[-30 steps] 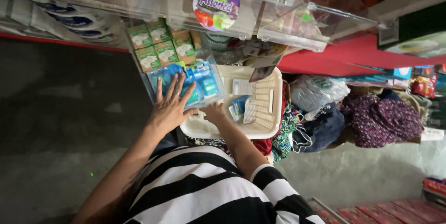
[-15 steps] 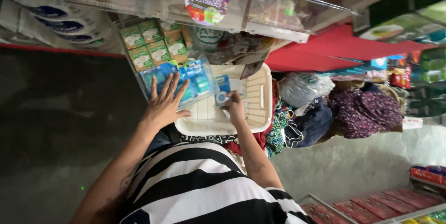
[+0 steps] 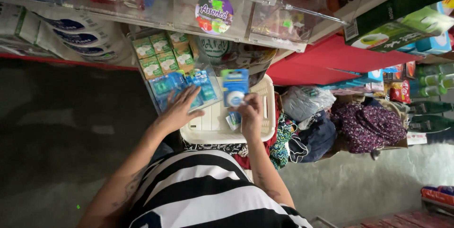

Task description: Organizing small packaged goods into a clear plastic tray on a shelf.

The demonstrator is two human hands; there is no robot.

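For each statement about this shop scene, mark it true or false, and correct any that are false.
1. The right hand holds up a blue blister pack. True.
2. The left hand grips a glass bottle. False: it lies flat on the blue packets in a clear plastic tray.
3. A cream plastic basket sits under the right hand. True.
4. The small green boxes lie inside the cream basket. False: they are in the clear tray, beyond the blue packets.
5. The person wears a plain red top. False: the striped top is black and white.
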